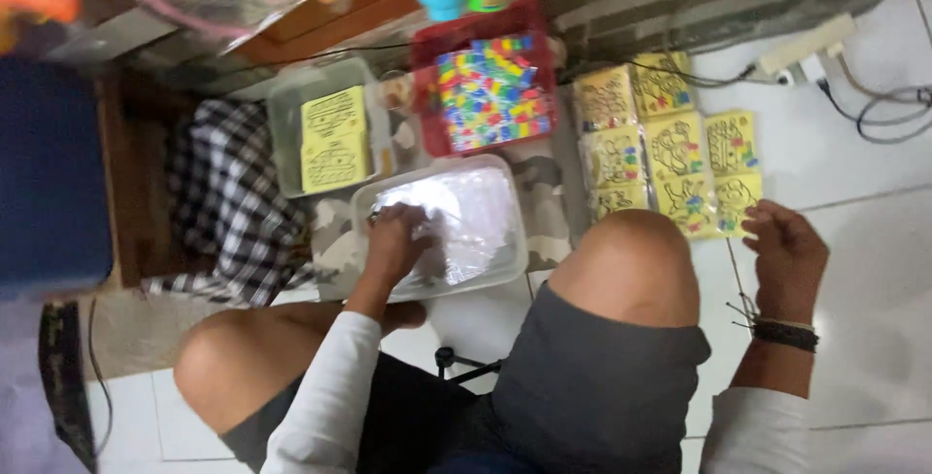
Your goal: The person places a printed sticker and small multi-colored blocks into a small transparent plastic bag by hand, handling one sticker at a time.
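Note:
My left hand (396, 241) reaches into a clear plastic tub (505, 241) filled with clear plastic sleeves (466, 212); its fingers curl down on the sleeves, but the blur hides whether they grip one. My right hand (784, 251) hovers with fingers loosely spread beside several yellow picture cards (675, 149) laid in rows on the white tile floor, nearest the lowest right card (738, 197). It holds nothing. I sit on the floor with both knees bent.
A red tray (427, 47) holds many small coloured pieces. A second clear tub (286, 124) holds two yellow cards. A checked cloth (228, 197) lies left. A power strip (806, 47) with cables sits upper right. Toys hang along the top.

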